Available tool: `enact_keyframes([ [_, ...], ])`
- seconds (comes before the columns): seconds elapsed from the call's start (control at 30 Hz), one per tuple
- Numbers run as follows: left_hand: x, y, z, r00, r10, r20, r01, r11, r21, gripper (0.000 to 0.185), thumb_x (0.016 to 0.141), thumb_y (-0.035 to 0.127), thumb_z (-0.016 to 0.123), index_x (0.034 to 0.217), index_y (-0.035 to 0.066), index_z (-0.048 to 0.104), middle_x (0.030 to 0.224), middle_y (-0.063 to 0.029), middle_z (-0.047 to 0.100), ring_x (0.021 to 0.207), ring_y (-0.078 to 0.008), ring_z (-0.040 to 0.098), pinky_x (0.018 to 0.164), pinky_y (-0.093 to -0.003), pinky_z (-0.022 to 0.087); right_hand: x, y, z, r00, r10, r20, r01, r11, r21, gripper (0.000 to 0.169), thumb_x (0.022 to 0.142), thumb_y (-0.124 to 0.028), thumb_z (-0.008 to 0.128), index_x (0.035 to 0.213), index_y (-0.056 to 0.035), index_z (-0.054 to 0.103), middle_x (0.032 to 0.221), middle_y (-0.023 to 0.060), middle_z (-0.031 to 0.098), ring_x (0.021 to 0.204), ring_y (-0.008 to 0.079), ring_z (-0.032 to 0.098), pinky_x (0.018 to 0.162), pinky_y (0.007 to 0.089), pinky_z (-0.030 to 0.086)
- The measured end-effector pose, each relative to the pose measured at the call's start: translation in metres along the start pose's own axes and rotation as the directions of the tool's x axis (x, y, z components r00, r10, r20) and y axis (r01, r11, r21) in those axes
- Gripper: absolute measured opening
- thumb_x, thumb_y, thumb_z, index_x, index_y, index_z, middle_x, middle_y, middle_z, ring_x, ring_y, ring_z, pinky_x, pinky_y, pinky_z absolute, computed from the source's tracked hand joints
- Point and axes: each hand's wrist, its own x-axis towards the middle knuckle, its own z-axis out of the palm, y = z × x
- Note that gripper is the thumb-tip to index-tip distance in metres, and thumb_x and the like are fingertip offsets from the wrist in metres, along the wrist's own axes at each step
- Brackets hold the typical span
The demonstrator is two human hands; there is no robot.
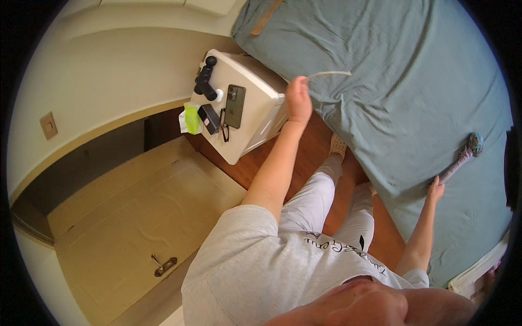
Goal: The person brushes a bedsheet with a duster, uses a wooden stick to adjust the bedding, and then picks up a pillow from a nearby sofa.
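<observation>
My left hand (pixel 299 100) is raised over the gap between the bed and the white bedside cabinet, its fingers closed around one end of a thin, pale, curved strip (pixel 331 73). The strip's free end reaches out over the blue-green bed sheet (pixel 391 110), which is wrinkled there. At the right, my right hand (pixel 436 190) grips the lower end of a stick-like thing wrapped in pale purple cloth (pixel 456 165). Its thick, rounded blue-green head (pixel 475 143) points away from me above the bed. What the wrapping covers is hidden.
On the bedside cabinet (pixel 253 134) lie a phone (pixel 235 106), eyeglasses (pixel 224 126), a black box (pixel 209 118), a green-and-white packet (pixel 191 119) and a black massage gun (pixel 206 79). A wooden strip (pixel 266 18) rests on the bed. A door (pixel 134 220) stands at left.
</observation>
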Motion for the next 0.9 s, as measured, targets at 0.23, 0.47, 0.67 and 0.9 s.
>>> enact_keyframes([
  [0.23,0.043,0.000,-0.166,0.853,-0.248,-0.460,0.085,0.934,-0.347,0.024,0.092,0.022,0.036,0.087,0.001,0.047,0.086,-0.0086,0.055,0.082,-0.0185,0.056,0.077,-0.0300,0.045,-0.053,-0.121,0.067,0.849,0.197,0.491,-0.475,0.694,0.542,0.033,0.084,-0.029,0.051,0.069,0.0009,0.048,0.058,0.0080,0.051,0.043,0.0159,0.049,0.036,0.0245,0.040],
  [0.47,-0.025,-0.109,-0.237,0.249,-0.886,-0.392,0.264,0.451,-0.852,0.031,0.091,0.032,0.035,0.100,0.004,0.042,0.104,-0.0089,0.051,0.097,-0.0225,0.049,0.087,-0.0386,0.038,-0.054,-0.150,0.091,0.815,0.392,0.426,-0.527,0.807,0.267,0.028,0.083,-0.024,0.048,0.076,0.0029,0.046,0.062,0.0102,0.054,0.045,0.0193,0.053,0.038,0.0288,0.048],
  [0.67,-0.073,-0.177,-0.223,-0.072,-0.997,0.001,0.127,-0.010,-0.992,0.035,0.090,0.035,0.036,0.099,0.001,0.042,0.096,-0.0091,0.052,0.083,-0.0208,0.053,0.075,-0.0356,0.044,-0.050,-0.148,0.091,0.818,0.338,0.465,-0.494,0.827,0.267,0.030,0.084,-0.026,0.048,0.076,0.0026,0.046,0.062,0.0113,0.054,0.044,0.0212,0.054,0.037,0.0315,0.048],
  [0.9,-0.029,-0.116,-0.148,0.776,-0.495,-0.392,0.569,0.817,0.096,0.035,0.077,0.016,0.060,0.105,0.001,0.044,0.099,-0.0131,0.047,0.084,-0.0238,0.051,0.073,-0.0361,0.043,-0.051,-0.149,0.085,0.863,0.318,0.393,-0.422,0.881,0.213,0.035,0.084,-0.026,0.048,0.066,0.0041,0.046,0.059,0.0109,0.053,0.043,0.0218,0.053,0.040,0.0328,0.051],
])
